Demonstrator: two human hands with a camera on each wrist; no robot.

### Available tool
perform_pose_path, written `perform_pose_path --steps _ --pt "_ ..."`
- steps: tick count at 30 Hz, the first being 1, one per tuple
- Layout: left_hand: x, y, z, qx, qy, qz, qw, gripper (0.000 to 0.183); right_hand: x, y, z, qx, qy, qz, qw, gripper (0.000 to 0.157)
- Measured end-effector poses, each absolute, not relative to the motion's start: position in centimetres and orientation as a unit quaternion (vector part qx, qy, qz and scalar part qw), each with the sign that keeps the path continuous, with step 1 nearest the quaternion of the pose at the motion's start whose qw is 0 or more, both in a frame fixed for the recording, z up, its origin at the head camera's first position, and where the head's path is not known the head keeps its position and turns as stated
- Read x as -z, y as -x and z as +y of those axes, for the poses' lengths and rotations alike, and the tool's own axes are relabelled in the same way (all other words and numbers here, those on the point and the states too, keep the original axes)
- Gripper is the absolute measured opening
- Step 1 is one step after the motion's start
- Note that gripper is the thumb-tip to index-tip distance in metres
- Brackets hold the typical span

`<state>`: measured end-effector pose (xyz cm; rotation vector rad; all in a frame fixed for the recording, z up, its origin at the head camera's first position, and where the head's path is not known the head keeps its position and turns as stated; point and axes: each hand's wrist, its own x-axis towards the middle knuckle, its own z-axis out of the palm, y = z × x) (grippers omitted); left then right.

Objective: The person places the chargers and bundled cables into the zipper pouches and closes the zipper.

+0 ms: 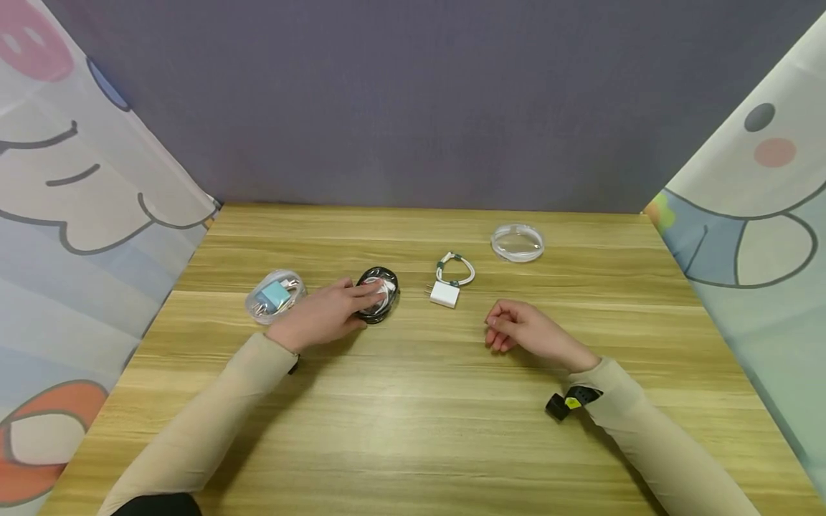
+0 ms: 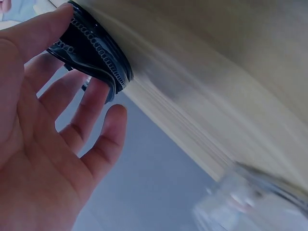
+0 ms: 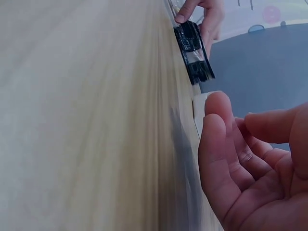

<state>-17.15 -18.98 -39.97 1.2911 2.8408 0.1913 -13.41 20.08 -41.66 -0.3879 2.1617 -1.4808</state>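
Note:
My left hand [image 1: 325, 312] grips a round black zipped case [image 1: 382, 309] with a clear top. A white cable shows through it. In the left wrist view, the thumb lies along one edge of the case [image 2: 98, 45] and the fingers reach over the other side. My right hand [image 1: 525, 331] holds nothing, its fingers loosely curled just above the table. Closest to it is a white charger plug [image 1: 445, 294], with a looped white cable [image 1: 471, 272] with dark green bands directly behind. In the right wrist view, the plug is partly hidden by fingertips.
Left of my left hand lies a clear rounded pouch [image 1: 293, 283] holding a light blue square and metal-tipped pieces. A clear, white-rimmed round pouch [image 1: 518, 256] lies at the back right. The wooden table [image 1: 387, 423] meets a grey panel [image 1: 413, 107] behind and printed cloths at both sides.

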Motion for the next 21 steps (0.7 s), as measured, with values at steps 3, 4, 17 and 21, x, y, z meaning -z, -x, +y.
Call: perform_pose_path --steps 3,4,17,21 --pt "40.1 17.5 -19.8 -0.066 -0.398 0.915 0.004 0.063 41.5 13.6 20.3 0.548 0.133 0.790 0.241 0.022" --pt "40.2 17.6 -20.0 -0.069 -0.394 0.916 0.004 0.063 41.5 13.6 20.4 0.550 0.129 0.789 0.240 0.022" --pt "39.5 18.0 -22.2 -0.058 -0.361 0.930 -0.017 0.057 41.0 15.2 21.9 0.554 0.112 0.806 0.177 0.019" --pt "39.2 18.2 -22.4 -0.042 -0.359 0.932 -0.029 0.052 40.6 15.7 22.3 0.552 0.108 0.811 0.159 0.018"
